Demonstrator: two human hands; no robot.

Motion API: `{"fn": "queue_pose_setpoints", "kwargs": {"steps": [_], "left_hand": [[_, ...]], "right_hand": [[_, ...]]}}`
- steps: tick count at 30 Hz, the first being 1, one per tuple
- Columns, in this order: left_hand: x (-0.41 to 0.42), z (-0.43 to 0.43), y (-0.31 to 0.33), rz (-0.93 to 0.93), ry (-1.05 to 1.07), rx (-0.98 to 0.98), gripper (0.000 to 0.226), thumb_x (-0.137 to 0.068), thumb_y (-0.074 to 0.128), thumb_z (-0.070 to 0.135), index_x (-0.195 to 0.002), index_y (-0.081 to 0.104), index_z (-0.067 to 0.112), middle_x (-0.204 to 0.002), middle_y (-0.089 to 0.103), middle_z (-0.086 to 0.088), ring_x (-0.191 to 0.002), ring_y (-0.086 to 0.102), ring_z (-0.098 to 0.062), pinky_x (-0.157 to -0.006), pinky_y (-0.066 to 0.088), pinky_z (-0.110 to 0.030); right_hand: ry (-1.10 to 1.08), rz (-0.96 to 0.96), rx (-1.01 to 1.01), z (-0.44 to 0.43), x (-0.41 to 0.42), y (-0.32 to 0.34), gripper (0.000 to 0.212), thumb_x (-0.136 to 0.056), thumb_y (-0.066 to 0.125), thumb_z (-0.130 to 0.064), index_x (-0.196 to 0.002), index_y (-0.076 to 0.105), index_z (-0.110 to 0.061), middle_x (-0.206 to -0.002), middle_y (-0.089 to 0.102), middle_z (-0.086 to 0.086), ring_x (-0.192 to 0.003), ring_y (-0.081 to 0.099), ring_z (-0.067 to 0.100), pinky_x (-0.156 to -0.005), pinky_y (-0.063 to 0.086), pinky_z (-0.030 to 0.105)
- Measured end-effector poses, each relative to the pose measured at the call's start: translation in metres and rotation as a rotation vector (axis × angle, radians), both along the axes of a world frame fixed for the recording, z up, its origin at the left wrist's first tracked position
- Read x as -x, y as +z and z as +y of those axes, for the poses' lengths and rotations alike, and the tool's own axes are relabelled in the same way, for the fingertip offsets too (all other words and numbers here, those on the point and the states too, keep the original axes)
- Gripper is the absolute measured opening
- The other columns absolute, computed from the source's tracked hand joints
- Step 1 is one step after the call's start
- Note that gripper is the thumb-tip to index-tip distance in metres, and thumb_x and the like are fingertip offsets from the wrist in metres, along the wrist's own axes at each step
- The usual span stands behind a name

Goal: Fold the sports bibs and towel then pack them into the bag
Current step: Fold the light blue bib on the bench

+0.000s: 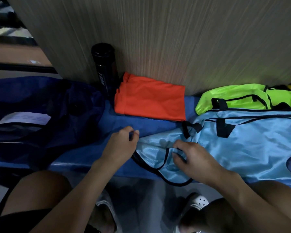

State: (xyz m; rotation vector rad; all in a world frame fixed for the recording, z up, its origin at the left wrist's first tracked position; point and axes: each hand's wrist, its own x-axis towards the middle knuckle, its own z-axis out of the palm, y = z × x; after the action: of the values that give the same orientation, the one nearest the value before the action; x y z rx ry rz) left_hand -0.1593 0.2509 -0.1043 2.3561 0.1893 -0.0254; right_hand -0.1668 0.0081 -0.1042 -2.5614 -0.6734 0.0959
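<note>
Orange cloth [149, 100] lay folded; right of it, left hand [123, 145] and right hand [191, 157] pinched the blue bib [242, 148] in narrow grips. Green bib [233, 95] and packing the bag [57, 106] apparently remained.

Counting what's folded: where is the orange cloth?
Head view, centre: the orange cloth lies folded on the bench against the wood panel, between the black bottle and the green bib.

Lt-blue bib [250, 148] spread flat, lower right; green bib [233, 95] crumpled behind it; orange cloth [149, 101] folded, centre; navy bag [40, 98] open, left.
</note>
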Motion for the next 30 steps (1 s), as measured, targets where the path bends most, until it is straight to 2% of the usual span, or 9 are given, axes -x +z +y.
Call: {"fn": "queue_pose_setpoints", "kwargs": {"steps": [3,7,10,12,14,18,21,26,30], "left_hand": [[-0.001,0.0,-0.004,-0.007,-0.014,-0.098,0.022,-0.098,0.054,0.037,-0.083,0.059,0.022,-0.06,0.059,0.005,-0.058,0.059,-0.013,-0.058,0.053,-0.039],[0.001,-0.001,-0.005,0.02,-0.045,-0.022,0.013,-0.094,0.065,0.026,-0.107,0.062,0.023,-0.053,0.055,0.007,-0.045,0.051,-0.004,-0.047,0.041,-0.021],[0.001,-0.003,-0.003,-0.044,-0.001,0.115,0.017,-0.092,0.069,0.019,-0.108,0.064,0.023,-0.064,0.063,0.007,-0.056,0.058,0.001,-0.054,0.044,-0.013],[0.0,-0.007,0.003,-0.137,0.043,0.245,0.016,-0.091,0.069,0.015,-0.1,0.066,0.028,-0.076,0.069,0.008,-0.072,0.065,0.0,-0.068,0.05,-0.016],[0.001,-0.01,0.011,-0.246,0.058,0.354,0.024,-0.092,0.066,0.01,-0.092,0.067,0.034,-0.081,0.071,0.011,-0.079,0.067,-0.001,-0.073,0.051,-0.016],[0.005,-0.008,0.018,-0.329,-0.008,0.336,0.033,-0.097,0.053,0.005,-0.094,0.07,0.033,-0.091,0.071,0.018,-0.088,0.066,-0.001,-0.075,0.048,-0.014],[0.002,-0.003,0.009,-0.156,-0.054,0.339,0.035,-0.097,0.05,0.004,-0.095,0.07,0.033,-0.097,0.071,0.019,-0.091,0.065,0.005,-0.08,0.051,-0.016],[-0.001,-0.005,0.001,0.061,-0.07,0.298,0.016,-0.092,0.061,0.041,-0.108,0.063,0.036,-0.08,0.067,0.01,-0.072,0.063,-0.004,-0.072,0.052,-0.029],[0.0,-0.012,0.0,0.049,-0.173,0.231,0.005,-0.09,0.067,0.035,-0.091,0.066,0.031,-0.08,0.071,0.006,-0.075,0.069,-0.014,-0.072,0.057,-0.044]], "right_hand": [[0.036,-0.032,-0.024,0.004,-0.003,-0.001,0.023,-0.087,0.042,-0.039,-0.094,0.056,-0.022,-0.101,0.054,-0.011,-0.087,0.06,0.013,-0.075,0.052,0.033],[0.093,-0.126,0.031,0.008,-0.015,-0.01,0.018,-0.089,0.053,-0.03,-0.094,0.063,-0.015,-0.145,0.045,-0.001,-0.136,0.04,0.015,-0.109,0.031,0.03],[0.117,-0.061,0.089,0.014,-0.023,-0.018,0.013,-0.089,0.062,-0.025,-0.099,0.066,-0.016,-0.156,0.034,-0.001,-0.148,0.02,0.013,-0.119,0.018,0.035],[0.102,-0.055,0.088,0.02,-0.024,-0.021,0.015,-0.088,0.062,-0.024,-0.099,0.068,-0.016,-0.145,0.049,-0.003,-0.143,0.033,0.016,-0.115,0.014,0.028],[0.063,-0.149,0.027,0.025,-0.024,-0.015,0.014,-0.083,0.061,-0.022,-0.095,0.067,-0.015,-0.117,0.064,-0.003,-0.12,0.055,0.021,-0.102,0.02,0.024],[0.047,-0.375,-0.075,0.023,-0.02,0.004,0.006,-0.087,0.063,-0.015,-0.092,0.064,-0.011,-0.097,0.062,-0.002,-0.094,0.057,0.017,-0.09,0.037,0.031],[0.133,-0.249,0.017,0.016,-0.012,0.006,0.007,-0.085,0.056,-0.021,-0.084,0.062,-0.016,-0.086,0.06,-0.006,-0.083,0.056,0.015,-0.087,0.041,0.032],[0.16,-0.059,0.125,0.008,-0.002,0.007,0.016,-0.077,0.052,-0.029,-0.083,0.061,-0.016,-0.087,0.061,-0.004,-0.083,0.057,0.017,-0.09,0.041,0.028],[0.159,0.0,0.113,0.006,0.002,0.009,0.02,-0.076,0.05,-0.031,-0.085,0.06,-0.017,-0.089,0.06,-0.004,-0.082,0.056,0.016,-0.083,0.045,0.031]]}}
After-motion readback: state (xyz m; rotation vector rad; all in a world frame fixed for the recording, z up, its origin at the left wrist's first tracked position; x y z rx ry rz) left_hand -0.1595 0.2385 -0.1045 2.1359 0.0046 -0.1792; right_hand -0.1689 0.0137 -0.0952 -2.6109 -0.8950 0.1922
